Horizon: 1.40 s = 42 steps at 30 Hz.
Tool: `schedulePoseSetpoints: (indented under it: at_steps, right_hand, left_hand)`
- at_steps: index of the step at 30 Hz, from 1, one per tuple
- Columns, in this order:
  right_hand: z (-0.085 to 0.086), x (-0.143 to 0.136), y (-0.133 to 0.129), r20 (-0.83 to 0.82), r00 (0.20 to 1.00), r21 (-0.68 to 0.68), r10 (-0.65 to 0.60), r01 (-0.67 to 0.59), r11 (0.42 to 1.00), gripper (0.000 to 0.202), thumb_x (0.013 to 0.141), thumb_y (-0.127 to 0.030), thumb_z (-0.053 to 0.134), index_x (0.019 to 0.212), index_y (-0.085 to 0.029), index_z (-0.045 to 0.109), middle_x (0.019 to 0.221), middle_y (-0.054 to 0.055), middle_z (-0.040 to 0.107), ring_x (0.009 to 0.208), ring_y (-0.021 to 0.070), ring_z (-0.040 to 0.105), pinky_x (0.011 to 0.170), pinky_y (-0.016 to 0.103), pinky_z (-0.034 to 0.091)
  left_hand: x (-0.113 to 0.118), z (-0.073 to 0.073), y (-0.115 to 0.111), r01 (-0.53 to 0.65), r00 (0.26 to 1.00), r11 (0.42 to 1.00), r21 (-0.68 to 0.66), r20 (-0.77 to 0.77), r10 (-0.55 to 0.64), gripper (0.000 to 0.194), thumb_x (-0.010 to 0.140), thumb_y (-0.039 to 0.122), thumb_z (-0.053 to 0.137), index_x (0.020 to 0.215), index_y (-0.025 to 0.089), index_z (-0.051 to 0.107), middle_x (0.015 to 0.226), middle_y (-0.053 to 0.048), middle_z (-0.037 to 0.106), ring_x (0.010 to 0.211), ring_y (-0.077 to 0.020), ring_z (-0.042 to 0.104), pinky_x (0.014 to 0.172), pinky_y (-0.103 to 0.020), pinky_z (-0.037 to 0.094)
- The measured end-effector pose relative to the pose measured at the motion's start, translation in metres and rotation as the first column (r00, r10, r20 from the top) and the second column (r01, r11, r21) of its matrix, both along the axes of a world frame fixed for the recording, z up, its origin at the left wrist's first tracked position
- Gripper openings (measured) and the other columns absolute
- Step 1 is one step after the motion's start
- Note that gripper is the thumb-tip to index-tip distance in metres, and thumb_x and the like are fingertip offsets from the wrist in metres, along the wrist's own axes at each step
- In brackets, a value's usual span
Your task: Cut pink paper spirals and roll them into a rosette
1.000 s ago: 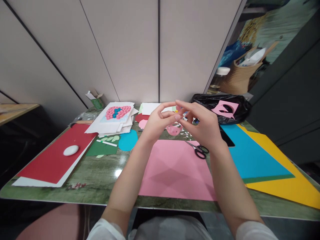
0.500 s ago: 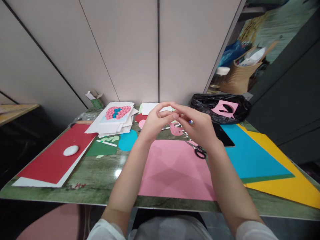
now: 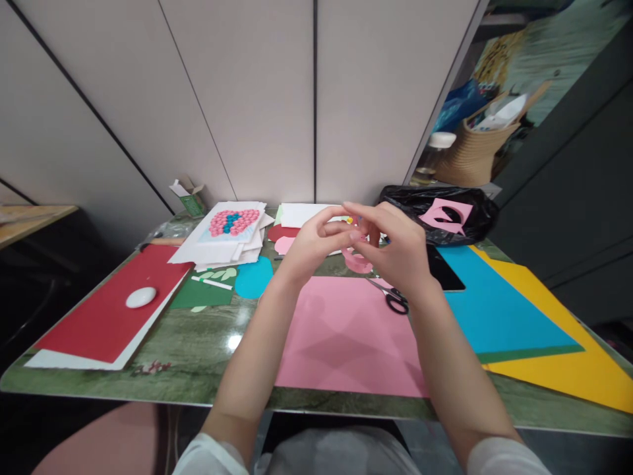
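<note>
And it's all at the fingertips here, just above the far edge of the pink sheet (image 3: 351,336)! A curled pink paper piece (image 3: 358,266) is being pinched there, hung below the fingers and lifted clear of the desk (image 3: 192,356). By the left hand (image 3: 314,247), it is gripped between thumb and bent fingers; by the right hand (image 3: 400,247), it is gripped from the other side, the two sets of fingertips brought close together. Exactly where each finger is pressed cannot be told, as the contact is partly covered.

On the pink sheet's far right corner, the black-handled scissors (image 3: 396,303) are laid, blades pointed away to the left. To the right of the sheet, a blue sheet (image 3: 499,310) is seen spread over a yellow sheet (image 3: 558,330). Beyond its far right corner, a black plastic bag (image 3: 482,221) is topped by a pink cut-out scrap (image 3: 463,210).

Over to the sheet's left, a rounded blue paper piece (image 3: 253,277) is set near a green sheet (image 3: 185,298), across which a white marker (image 3: 212,283) is laid. Farther left, a white oval object (image 3: 141,297) is rested on a red sheet (image 3: 103,310).
</note>
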State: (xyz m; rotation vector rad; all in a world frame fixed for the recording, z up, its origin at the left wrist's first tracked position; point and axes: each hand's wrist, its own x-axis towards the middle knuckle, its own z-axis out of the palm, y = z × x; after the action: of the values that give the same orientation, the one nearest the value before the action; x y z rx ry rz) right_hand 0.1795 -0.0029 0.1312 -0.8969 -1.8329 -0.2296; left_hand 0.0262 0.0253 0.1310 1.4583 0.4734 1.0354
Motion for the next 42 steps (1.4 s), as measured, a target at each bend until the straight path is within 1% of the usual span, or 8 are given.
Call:
schedulePoseSetpoints:
  at_steps: [6, 10, 14, 22, 27, 31, 35, 42]
  right_hand:
    - [-0.0007, -0.0003, 0.0009, 0.078, 0.996, 0.002, -0.046, 0.046, 0.999, 0.038, 0.081, -0.012, 0.057, 0.115, -0.025, 0.063, 0.075, -0.001, 0.059, 0.062, 0.0114, 0.052, 0.061, 0.025, 0.043]
    - [0.0009, -0.0015, 0.0000, 0.100, 0.994, 0.022, -0.047, 0.045, 0.999, 0.038, 0.082, -0.011, 0.055, 0.116, -0.026, 0.063, 0.076, 0.000, 0.060, 0.061, 0.0115, 0.052, 0.059, 0.025, 0.043]
    - [0.0043, -0.0002, -0.0050, 0.062, 0.998, -0.011, -0.025, 0.025, 1.000, 0.041, 0.080, -0.009, 0.058, 0.116, -0.028, 0.062, 0.078, -0.002, 0.062, 0.057, 0.0097, 0.050, 0.062, 0.025, 0.044]
    - [0.0037, 0.0039, -0.0059, 0.068, 0.998, -0.043, 0.010, -0.007, 0.999, 0.039, 0.085, -0.015, 0.059, 0.121, -0.029, 0.060, 0.095, -0.001, 0.071, 0.059, 0.0093, 0.055, 0.064, 0.024, 0.047]
    - [0.0013, 0.0032, -0.0040, 0.116, 0.993, -0.070, -0.001, 0.010, 0.997, 0.038, 0.089, -0.016, 0.053, 0.123, -0.030, 0.059, 0.108, 0.000, 0.071, 0.065, 0.0112, 0.062, 0.066, 0.026, 0.049]
    - [0.0007, 0.0036, -0.0041, 0.122, 0.991, -0.057, -0.063, 0.070, 0.996, 0.038, 0.087, -0.018, 0.056, 0.122, -0.032, 0.060, 0.097, -0.002, 0.073, 0.059, 0.0101, 0.058, 0.063, 0.025, 0.047]
    - [0.0009, 0.0031, -0.0040, 0.111, 0.989, 0.006, -0.098, 0.098, 0.995, 0.034, 0.086, -0.019, 0.058, 0.118, -0.030, 0.062, 0.093, -0.001, 0.073, 0.058, 0.0098, 0.056, 0.065, 0.025, 0.047]
    - [0.0022, 0.0014, -0.0033, 0.114, 0.991, 0.025, -0.075, 0.072, 0.997, 0.039, 0.082, -0.011, 0.053, 0.116, -0.028, 0.062, 0.080, -0.001, 0.068, 0.060, 0.0118, 0.056, 0.063, 0.026, 0.045]
  left_hand:
    - [0.0017, -0.0006, -0.0001, 0.005, 1.000, 1.000, -0.027, -0.018, -0.005, 0.032, 0.073, 0.025, 0.071, 0.102, 0.018, 0.058, 0.083, -0.004, 0.067, 0.076, -0.0162, 0.064, 0.070, -0.029, 0.050]
    - [0.0017, -0.0021, 0.0006, -0.019, 1.000, 0.999, -0.026, -0.010, 0.019, 0.032, 0.072, 0.024, 0.072, 0.100, 0.018, 0.059, 0.080, -0.003, 0.068, 0.072, -0.0150, 0.064, 0.068, -0.027, 0.048]
    - [-0.0003, -0.0032, 0.0028, -0.034, 0.999, 0.998, -0.043, 0.029, 0.035, 0.040, 0.070, 0.025, 0.074, 0.106, 0.019, 0.058, 0.082, -0.003, 0.069, 0.074, -0.0156, 0.064, 0.071, -0.028, 0.048]
    - [-0.0032, -0.0045, 0.0087, -0.022, 0.999, 0.998, -0.057, 0.032, 0.024, 0.045, 0.071, 0.029, 0.074, 0.111, 0.021, 0.056, 0.083, -0.004, 0.070, 0.080, -0.0175, 0.065, 0.075, -0.031, 0.047]
    - [-0.0047, -0.0047, 0.0086, -0.066, 0.998, 0.997, -0.045, 0.017, 0.067, 0.046, 0.071, 0.029, 0.074, 0.113, 0.022, 0.056, 0.079, -0.002, 0.069, 0.076, -0.0160, 0.063, 0.073, -0.030, 0.045]
    - [-0.0045, -0.0037, 0.0064, -0.078, 0.997, 0.997, -0.024, -0.011, 0.077, 0.044, 0.073, 0.029, 0.073, 0.113, 0.021, 0.056, 0.082, -0.004, 0.070, 0.080, -0.0176, 0.064, 0.076, -0.032, 0.046]
    - [-0.0032, -0.0030, 0.0049, -0.033, 0.999, 0.999, -0.025, 0.004, 0.033, 0.043, 0.073, 0.029, 0.073, 0.112, 0.020, 0.056, 0.084, -0.005, 0.070, 0.083, -0.0185, 0.064, 0.080, -0.033, 0.046]
    - [-0.0007, -0.0010, 0.0016, 0.048, 0.999, 0.997, -0.053, 0.014, -0.047, 0.042, 0.073, 0.028, 0.072, 0.111, 0.019, 0.056, 0.087, -0.005, 0.066, 0.076, -0.0156, 0.063, 0.072, -0.030, 0.049]
